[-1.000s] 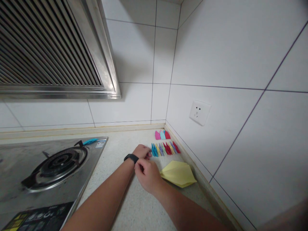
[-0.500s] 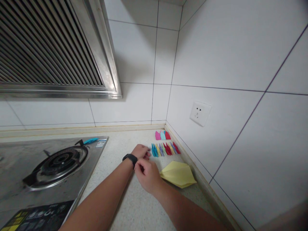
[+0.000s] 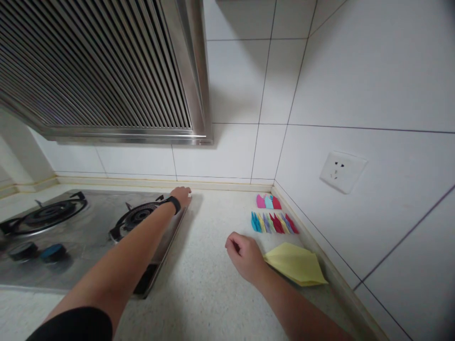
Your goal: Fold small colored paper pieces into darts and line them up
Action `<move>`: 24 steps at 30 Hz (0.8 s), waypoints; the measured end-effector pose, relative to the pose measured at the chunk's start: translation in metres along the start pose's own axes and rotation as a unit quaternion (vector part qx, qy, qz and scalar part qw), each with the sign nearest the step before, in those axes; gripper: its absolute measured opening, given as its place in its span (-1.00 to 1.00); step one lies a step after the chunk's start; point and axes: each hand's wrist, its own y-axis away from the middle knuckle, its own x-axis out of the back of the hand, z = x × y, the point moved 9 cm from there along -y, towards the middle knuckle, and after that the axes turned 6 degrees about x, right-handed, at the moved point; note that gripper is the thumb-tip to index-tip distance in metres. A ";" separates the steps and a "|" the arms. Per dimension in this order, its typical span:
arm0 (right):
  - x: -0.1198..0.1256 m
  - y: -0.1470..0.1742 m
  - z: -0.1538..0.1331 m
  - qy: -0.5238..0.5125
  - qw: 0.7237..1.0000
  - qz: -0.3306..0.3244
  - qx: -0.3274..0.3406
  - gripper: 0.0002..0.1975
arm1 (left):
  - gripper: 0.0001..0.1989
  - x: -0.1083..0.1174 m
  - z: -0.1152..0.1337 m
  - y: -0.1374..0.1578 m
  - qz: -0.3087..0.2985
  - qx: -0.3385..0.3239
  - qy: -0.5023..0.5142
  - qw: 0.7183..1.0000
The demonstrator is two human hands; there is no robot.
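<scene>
My left hand point(image 3: 182, 195) reaches to the back right corner of the stove point(image 3: 88, 265), a black band on its wrist. Its fingers point away from me and are mostly hidden behind the back of the hand, so what lies under them is out of sight. My right hand point(image 3: 245, 255) rests on the counter, loosely curled into a fist with no object showing. Beside it lies a folded yellow paper point(image 3: 296, 265). Beyond are a row of small, slim coloured pieces point(image 3: 275, 223) and a shorter pink, light blue and red group point(image 3: 269, 201); their exact kind is unclear.
A steel range hood point(image 3: 142, 137) hangs low over the stove. The right burner point(image 3: 137, 215) lies under my left forearm, and two knobs point(image 3: 53, 252) sit at the front left. The tiled wall on the right carries a power socket point(image 3: 343, 172).
My left hand has moved away from the right hand to the stove's back corner. The blue piece seen there earlier is hidden now. My view has turned left; the right hand stays curled.
</scene>
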 end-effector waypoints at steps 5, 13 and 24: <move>-0.003 0.001 0.000 0.010 1.000 -0.006 0.006 -0.82 | -0.56 0.008 -0.066 -0.012 0.002 0.021 -0.119 0.993; -0.002 0.000 0.001 0.013 1.000 -0.010 0.003 -0.81 | -0.56 -0.006 -0.075 -0.027 -0.008 0.007 -0.162 0.987; 0.000 0.000 0.002 0.013 1.000 -0.003 -0.005 -0.82 | -0.71 0.012 -0.001 0.010 0.019 -0.087 0.002 0.996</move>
